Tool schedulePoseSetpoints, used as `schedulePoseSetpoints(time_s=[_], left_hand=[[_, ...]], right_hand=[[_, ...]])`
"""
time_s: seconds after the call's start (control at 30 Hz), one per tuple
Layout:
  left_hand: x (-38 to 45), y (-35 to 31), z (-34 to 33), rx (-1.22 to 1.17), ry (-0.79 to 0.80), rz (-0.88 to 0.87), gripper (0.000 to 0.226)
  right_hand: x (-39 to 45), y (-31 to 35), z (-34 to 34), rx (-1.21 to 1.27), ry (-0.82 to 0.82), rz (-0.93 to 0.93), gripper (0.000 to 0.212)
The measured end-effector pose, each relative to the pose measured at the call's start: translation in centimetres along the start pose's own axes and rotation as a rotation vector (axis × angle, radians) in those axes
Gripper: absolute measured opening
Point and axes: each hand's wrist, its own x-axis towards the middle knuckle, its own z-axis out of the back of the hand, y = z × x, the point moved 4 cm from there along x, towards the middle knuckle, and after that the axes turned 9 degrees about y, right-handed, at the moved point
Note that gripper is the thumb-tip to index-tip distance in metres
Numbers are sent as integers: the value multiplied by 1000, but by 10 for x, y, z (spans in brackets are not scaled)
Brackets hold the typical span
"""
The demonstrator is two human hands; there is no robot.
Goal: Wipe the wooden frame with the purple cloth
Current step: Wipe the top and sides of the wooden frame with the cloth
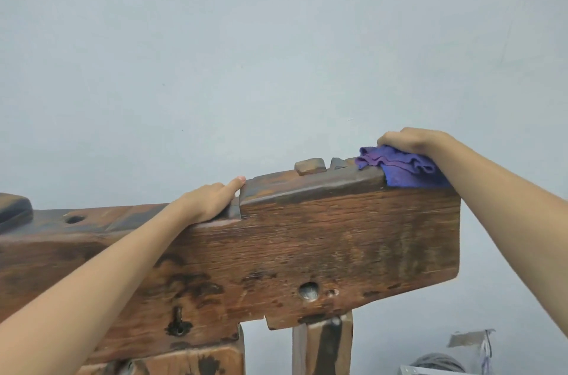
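Note:
A heavy, dark brown wooden frame (322, 245) runs across the view, its thick top beam ending at the right. The purple cloth (402, 167) lies bunched on the beam's top right end and hangs a little over the front edge. My right hand (412, 141) presses down on the cloth from above, fingers curled over it. My left hand (212, 199) rests flat on the lower step of the beam's top, its fingers touching the raised part. A small wooden peg (310, 166) sticks up between the two hands.
A plain pale wall (276, 52) stands right behind the frame. Two wooden posts (322, 347) support the beam from below. A grey bundle and a taped item (467, 350) lie on the floor at the lower right. A rounded wooden knob (13, 210) sits at the far left.

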Motion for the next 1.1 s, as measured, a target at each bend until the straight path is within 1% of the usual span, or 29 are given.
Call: schedulePoseSetpoints(time_s=[0.03,0.1,0.13,0.2,0.23,0.27,0.33,0.37,0.47,0.6,0.67,0.7,0.73,0.77,0.8,0.83,0.9,0.97,1.03,1.1], left_hand=[[-1,6,2,-13,-6,9,69],[3,5,2,-29,-23,-36,70],[4,1,0,-70,-34,-94,69],[7,-14,-2,-183,-35,-277,73],[9,-22,-4,-243,-10,-353,74],[13,-27,-5,-306,21,-390,73],[26,-30,-7,-394,89,-391,74],[32,-30,-7,-404,108,-381,74],[47,-25,-7,-408,114,-348,70],[51,-18,-9,-435,96,-319,70],[52,-18,-8,-469,79,-296,69],[51,-19,-9,-475,78,-291,63],[49,-21,-9,-485,78,-286,53],[46,-24,-9,-490,70,-280,41],[44,-27,-8,-496,61,-277,35],[40,-30,-8,-502,54,-276,34],[29,-38,-8,-498,34,-289,41],[17,-43,-8,-482,20,-303,50],[7,-49,-9,-459,32,-321,59],[-1,-57,-11,-408,36,-343,62]], right_hand=[[-1,4,0,48,18,28,55],[-4,-4,9,126,34,68,52],[-6,-12,12,159,52,79,51],[-6,-25,14,235,106,101,52],[-6,-31,15,280,145,113,56],[-6,-36,15,321,185,124,61],[-5,-49,13,397,238,172,71],[-3,-56,13,457,251,217,72],[7,-80,6,721,228,350,66],[11,-101,-12,1062,151,491,40],[9,-111,-19,1179,57,502,28],[7,-115,-25,1218,26,477,33],[8,-120,-32,1243,-7,431,45],[7,-128,-40,1253,-40,387,51],[8,-136,-53,1259,-60,337,51],[8,-148,-67,1267,-65,275,48],[10,-176,-100,1292,-52,121,47],[10,-200,-134,1283,2,-18,48],[6,-218,-164,1281,59,-102,49],[2,-229,-181,1325,42,-156,45]])
